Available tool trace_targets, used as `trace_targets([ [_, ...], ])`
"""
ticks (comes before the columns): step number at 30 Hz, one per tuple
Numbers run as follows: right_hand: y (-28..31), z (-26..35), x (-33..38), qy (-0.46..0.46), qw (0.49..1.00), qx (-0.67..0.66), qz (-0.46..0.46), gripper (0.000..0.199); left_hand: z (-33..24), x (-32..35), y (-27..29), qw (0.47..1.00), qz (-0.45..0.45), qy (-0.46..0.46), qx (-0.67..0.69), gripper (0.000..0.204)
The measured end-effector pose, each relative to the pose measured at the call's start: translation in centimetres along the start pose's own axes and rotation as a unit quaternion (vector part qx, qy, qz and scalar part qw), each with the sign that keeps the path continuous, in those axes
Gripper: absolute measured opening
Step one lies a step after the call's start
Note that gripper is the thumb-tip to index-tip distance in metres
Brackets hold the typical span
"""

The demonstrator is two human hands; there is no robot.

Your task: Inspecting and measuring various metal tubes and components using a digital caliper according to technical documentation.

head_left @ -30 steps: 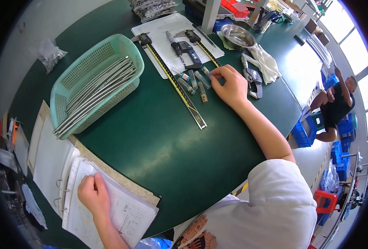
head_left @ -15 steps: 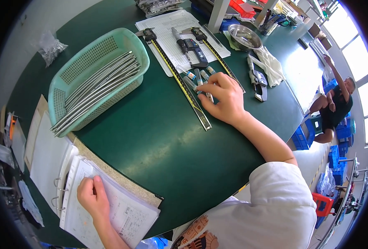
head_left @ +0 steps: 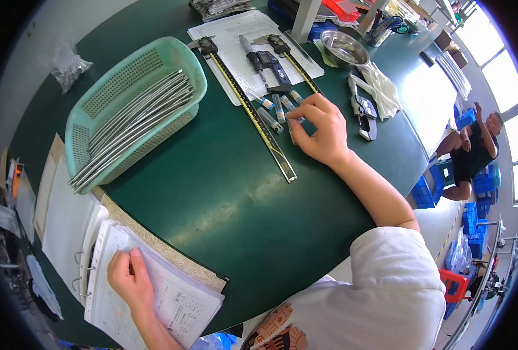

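My right hand (head_left: 323, 129) reaches over several small clear tubes with blue-and-white labels (head_left: 278, 108) on the green table. Its thumb and index finger are drawn together at the tubes' right side; whatever lies between the fingertips is mostly hidden. Left of the tubes lies a long caliper (head_left: 247, 105) with a yellow-marked black scale. A second caliper (head_left: 297, 65) runs behind my right fingers. My left hand (head_left: 130, 277) rests as a loose fist on the printed pages of an open ring binder (head_left: 180, 312), with nothing visible in it.
A green basket (head_left: 136, 166) holds several thin metal rods (head_left: 133, 125). Micrometers (head_left: 270, 70) (head_left: 363, 111) lie on a paper sheet (head_left: 224, 36) and near a white glove (head_left: 381, 90). Behind stands a metal bowl (head_left: 346, 49). A person (head_left: 478, 146) sits at far right, beside blue crates.
My right hand has shifted slightly right, uncovering more of the tubes. My left hand stays on the binder. The seated person's raised arm has come down somewhat.
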State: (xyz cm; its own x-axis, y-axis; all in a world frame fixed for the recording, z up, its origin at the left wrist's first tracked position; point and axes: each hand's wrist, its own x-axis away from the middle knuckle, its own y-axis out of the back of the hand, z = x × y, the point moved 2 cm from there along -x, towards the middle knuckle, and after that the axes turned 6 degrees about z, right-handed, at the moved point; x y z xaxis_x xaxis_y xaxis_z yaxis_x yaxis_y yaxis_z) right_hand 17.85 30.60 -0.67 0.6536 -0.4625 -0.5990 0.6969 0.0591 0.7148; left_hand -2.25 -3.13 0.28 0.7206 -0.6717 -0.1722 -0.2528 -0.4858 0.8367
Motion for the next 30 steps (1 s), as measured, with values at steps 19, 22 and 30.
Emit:
trace_targets([
  [19,0.3,-1.7,-6.0,-0.194,0.968,-0.090,0.129,0.020,-0.1,0.2,-0.3,0.999,-0.020,-0.015,-0.025,0.033],
  [22,1.4,-2.7,-3.0,-0.253,0.944,-0.176,0.121,0.017,-0.3,0.1,-0.2,1.000,-0.016,-0.009,-0.018,0.034],
  [30,3.1,0.5,2.2,-0.232,0.952,-0.093,0.177,0.024,-0.1,0.1,-0.2,1.000,-0.011,-0.015,-0.019,0.034],
])
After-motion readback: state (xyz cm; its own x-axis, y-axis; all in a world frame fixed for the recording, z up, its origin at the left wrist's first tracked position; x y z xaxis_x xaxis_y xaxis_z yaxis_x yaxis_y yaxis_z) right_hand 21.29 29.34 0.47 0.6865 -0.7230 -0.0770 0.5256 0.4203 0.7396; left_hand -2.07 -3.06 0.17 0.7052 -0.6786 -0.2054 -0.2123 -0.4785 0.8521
